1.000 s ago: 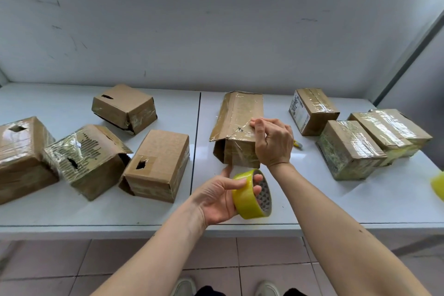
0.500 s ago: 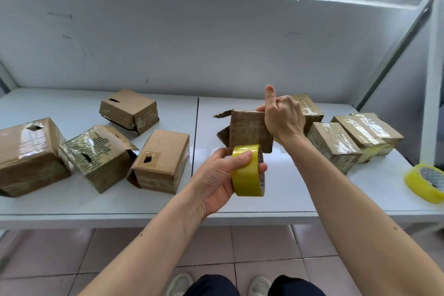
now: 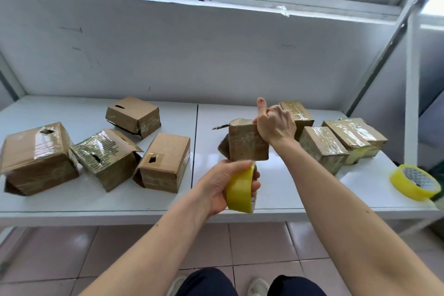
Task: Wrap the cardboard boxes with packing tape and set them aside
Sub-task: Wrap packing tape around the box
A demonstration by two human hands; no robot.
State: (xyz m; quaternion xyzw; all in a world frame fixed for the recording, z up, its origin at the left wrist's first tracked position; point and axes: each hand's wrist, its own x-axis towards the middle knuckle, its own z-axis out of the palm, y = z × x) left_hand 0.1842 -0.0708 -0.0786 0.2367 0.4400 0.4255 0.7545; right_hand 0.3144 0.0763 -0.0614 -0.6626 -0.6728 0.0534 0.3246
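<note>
While the left hand point(image 3: 223, 185) curls its fingers and thumb around a yellow roll of packing tape point(image 3: 241, 191), held on edge just over the near rim of the white table point(image 3: 283, 190), the right hand point(image 3: 274, 125) grips the top right corner of a brown, tape-glossed cardboard box point(image 3: 247, 143), its fingers closed over the far edge and its thumb sticking straight up. That held box stands directly beyond the left hand, its lower edge just above the roll, and a torn flap juts out from its upper left. Whether a strip of tape runs from the roll to the box cannot be told.

Just to the right of the right hand and partly behind it lies a cluster of four smaller tape-wrapped boxes point(image 3: 322, 144), shiny and packed close together. Well out to the right of both hands, near the table's end, a second yellow tape roll point(image 3: 414, 182) lies flat.

Left of the left hand, past the seam in the table, sit four more brown boxes: a plain one with a dark hole in its top point(image 3: 165, 161) nearest, a crumpled foil-shiny one point(image 3: 105, 156) touching it, a large one point(image 3: 36, 158) furthest left, and a small one point(image 3: 134, 115) further back.
</note>
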